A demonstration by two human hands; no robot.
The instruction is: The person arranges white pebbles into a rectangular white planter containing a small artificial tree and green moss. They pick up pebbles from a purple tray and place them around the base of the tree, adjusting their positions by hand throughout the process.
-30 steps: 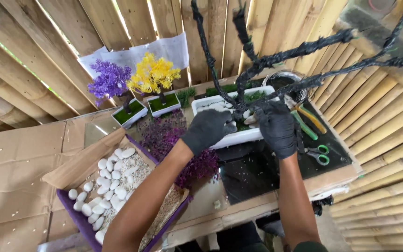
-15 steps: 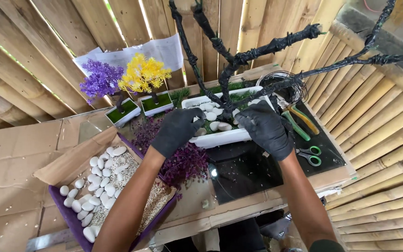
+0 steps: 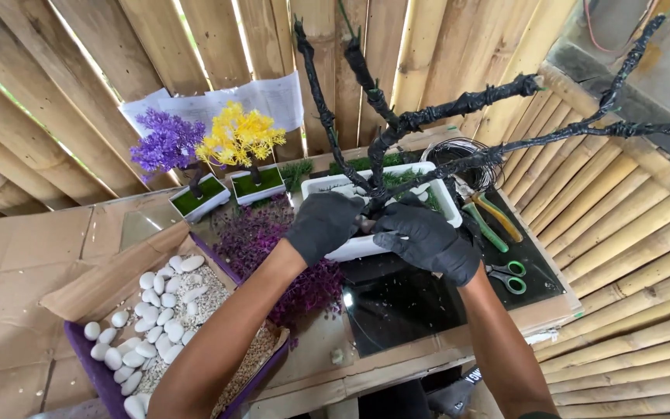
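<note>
Both gloved hands, left hand and right hand, closed around the black wrapped tree trunk base in the white planter; trunk axis upright, straight ahead, hands equally near.

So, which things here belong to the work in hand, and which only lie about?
In use:
left hand
right hand
white planter
black branched trunk

Lying about:
purple tree
yellow tree
scissors
white stones

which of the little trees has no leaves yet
The black bare-branched tree in the white tray under both gloved hands; the purple tree and yellow tree are leafy.
</note>
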